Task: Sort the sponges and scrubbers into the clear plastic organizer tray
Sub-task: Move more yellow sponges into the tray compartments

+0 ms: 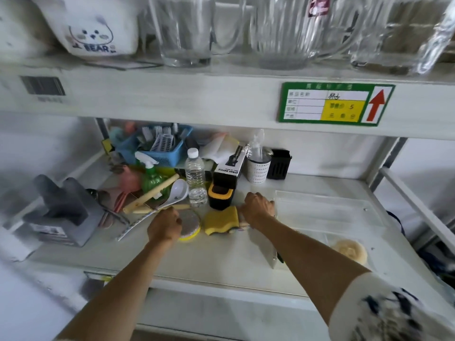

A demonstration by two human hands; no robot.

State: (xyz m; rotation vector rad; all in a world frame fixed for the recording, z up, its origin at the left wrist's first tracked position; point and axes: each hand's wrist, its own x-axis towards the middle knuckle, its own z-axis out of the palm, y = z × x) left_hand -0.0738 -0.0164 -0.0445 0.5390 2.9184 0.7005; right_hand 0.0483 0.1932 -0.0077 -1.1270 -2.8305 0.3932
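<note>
A round scrubber (pixel 190 223) with a grey top and yellow base lies on the white shelf, and my left hand (pixel 164 225) is closed on its left side. Right of it lies a wavy yellow sponge (pixel 220 221). My right hand (pixel 258 208) rests on that sponge's right end, fingers curled over something beneath that I cannot make out. The clear plastic organizer tray (pixel 327 212) sits to the right of my right hand. A round beige scrubber (pixel 349 249) lies in its near part.
Behind the sponges stand a black and yellow container (pixel 219 196), a water bottle (pixel 195 180), a spray bottle box (pixel 230 168) and a white ladle (pixel 176 191). A blue basket (pixel 157 148) and a grey block (pixel 64 207) fill the left. Glass jugs (pixel 283 30) line the upper shelf.
</note>
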